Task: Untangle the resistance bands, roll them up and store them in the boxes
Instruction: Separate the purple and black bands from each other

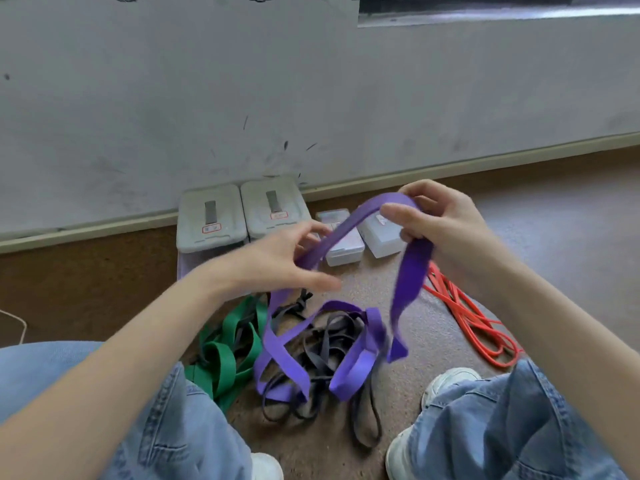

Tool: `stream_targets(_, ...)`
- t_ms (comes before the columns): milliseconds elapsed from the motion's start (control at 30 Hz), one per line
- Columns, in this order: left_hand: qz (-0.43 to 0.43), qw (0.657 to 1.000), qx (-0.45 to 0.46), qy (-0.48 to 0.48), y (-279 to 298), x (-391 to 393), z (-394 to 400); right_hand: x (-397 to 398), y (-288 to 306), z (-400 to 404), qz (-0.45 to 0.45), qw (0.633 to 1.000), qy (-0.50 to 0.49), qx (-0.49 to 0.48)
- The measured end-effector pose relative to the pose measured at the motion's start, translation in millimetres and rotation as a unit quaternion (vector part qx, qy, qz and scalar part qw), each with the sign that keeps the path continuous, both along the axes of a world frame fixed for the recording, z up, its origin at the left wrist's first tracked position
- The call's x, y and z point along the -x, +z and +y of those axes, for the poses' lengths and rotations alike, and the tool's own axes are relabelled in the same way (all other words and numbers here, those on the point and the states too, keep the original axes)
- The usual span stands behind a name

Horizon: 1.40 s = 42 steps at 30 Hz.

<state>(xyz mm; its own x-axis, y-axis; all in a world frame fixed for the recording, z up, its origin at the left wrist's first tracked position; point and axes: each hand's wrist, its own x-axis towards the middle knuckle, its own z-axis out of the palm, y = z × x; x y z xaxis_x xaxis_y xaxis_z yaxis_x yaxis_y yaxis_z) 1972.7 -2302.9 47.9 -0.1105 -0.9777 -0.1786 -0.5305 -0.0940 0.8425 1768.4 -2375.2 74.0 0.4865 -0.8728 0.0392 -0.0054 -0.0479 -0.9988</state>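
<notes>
- Nearest, between the knees on the floor (398, 282), the black bands (332, 344) lie knotted through the lower loops of the purple band (410, 271); pulling up hard would likely tighten that knot.
- The green band (225, 355) sits heaped just left, touching the tangle, and could be dragged along.
- The left hand (277, 261) pinches the purple band's raised span; the right hand (440, 223) grips its top bend.
- The orange band (474, 317) lies apart to the right.
- Farthest, four boxes (209, 218) stand lidded by the wall; nothing is stored yet.
</notes>
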Motion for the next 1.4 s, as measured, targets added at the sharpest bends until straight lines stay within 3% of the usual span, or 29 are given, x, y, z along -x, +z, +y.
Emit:
stream_targets(167,0.166,0.986,-0.003,-0.009,-51,46,3,-22,4,18,-0.160,0.979,0.099,-0.078)
stream_targets(267,0.151,0.989,0.008,0.003,-75,59,8,-19,10,11,-0.257,0.956,0.085,-0.113)
stream_targets(367,0.087,0.996,0.017,0.017,-75,47,1,-9,2,-1,-0.244,0.962,0.023,-0.118)
stream_targets(433,0.105,0.991,0.026,0.074,-59,33,-7,-4,-5,-10,-0.164,0.982,-0.034,-0.091)
stream_targets(500,0.184,0.973,0.040,0.131,-34,18,-11,1,-10,-18,0.032,0.996,-0.087,-0.010)
stream_targets(567,0.190,0.976,0.042,0.102,-14,4,-11,4,-16,-21,0.208,0.970,-0.084,0.089)
stream_targets(633,0.064,0.998,-0.006,0.028,-7,1,-7,6,-17,-17,0.269,0.944,0.002,0.189)
stream_targets(700,-0.115,0.992,-0.030,-0.041,-10,11,-1,4,-14,-9,0.267,0.935,0.146,0.184)
stream_targets(733,-0.162,0.985,-0.023,-0.061,-14,18,0,2,-16,-5,0.290,0.918,0.210,0.170)
stream_targets(833,-0.111,0.990,0.017,-0.082,-15,30,1,-8,-35,11,0.393,0.858,0.270,0.192)
stream_targets(933,-0.003,0.997,0.070,-0.027,-10,18,-3,-17,-39,19,0.316,0.910,0.186,0.194)
stream_targets(1000,0.013,0.993,0.117,0.024,-21,17,-5,-18,-27,16,0.231,0.946,0.120,0.191)
stream_targets(1067,0.014,0.991,0.122,0.049,-45,28,-4,-18,-13,16,0.115,0.974,0.124,0.154)
stream_targets(1167,-0.009,0.998,0.060,0.013,-81,43,8,-20,-3,18,-0.042,0.989,0.121,0.069)
stream_targets(1300,-0.047,0.999,0.026,-0.002,-60,27,-1,-9,6,0,-0.129,0.991,0.038,0.011)
stream_targets(1367,0.079,0.990,0.094,0.069,-12,12,-10,3,9,-16,-0.126,0.992,0.002,0.032)
stream_targets(1400,0.172,0.967,0.157,0.107,13,1,-12,8,8,-22,-0.080,0.994,-0.007,0.072)
